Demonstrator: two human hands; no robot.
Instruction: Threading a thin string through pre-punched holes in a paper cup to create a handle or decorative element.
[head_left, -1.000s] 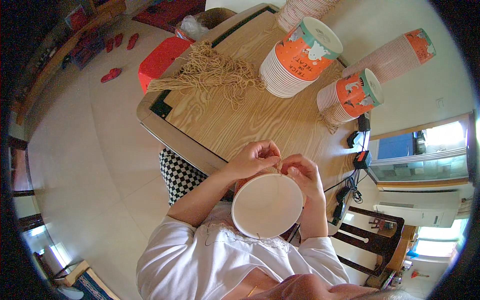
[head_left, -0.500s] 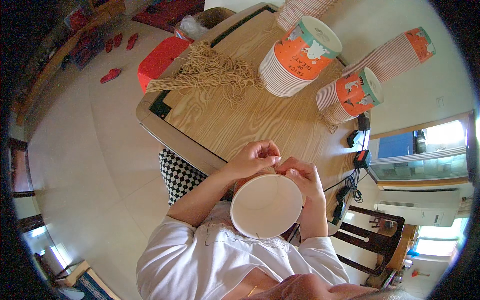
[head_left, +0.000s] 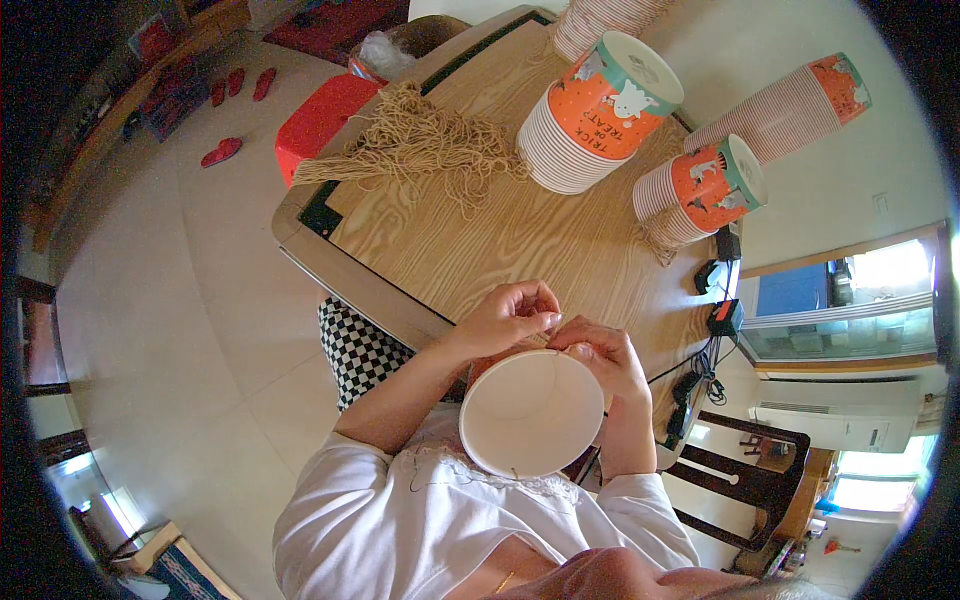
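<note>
A white-lined paper bucket (head_left: 532, 415) is held in front of my chest, its open mouth facing up toward me. My right hand (head_left: 608, 358) is closed at its far right rim, thumb and fingers pinching there. Just left of it, my left hand (head_left: 512, 318) is closed with thumb and fingertips together above the far rim. Whatever lies between those fingertips is too small to make out. A short dark strand pokes out at the bucket's near rim. Farther off on the wooden table (head_left: 430, 255) lies a loose heap of tan twine (head_left: 425, 145).
Stacked orange-and-green paper buckets (head_left: 590, 125) stand at the back, beside a shorter stack (head_left: 690, 195) and a long leaning stack (head_left: 775, 112). Black cables and adapters (head_left: 710, 370) run along the right edge. A red stool (head_left: 318, 122) is beyond the left edge; a dark chair (head_left: 740, 480) stands right.
The bucket has shifted very slightly to the left. Both hands stay at almost the same places by its far rim.
</note>
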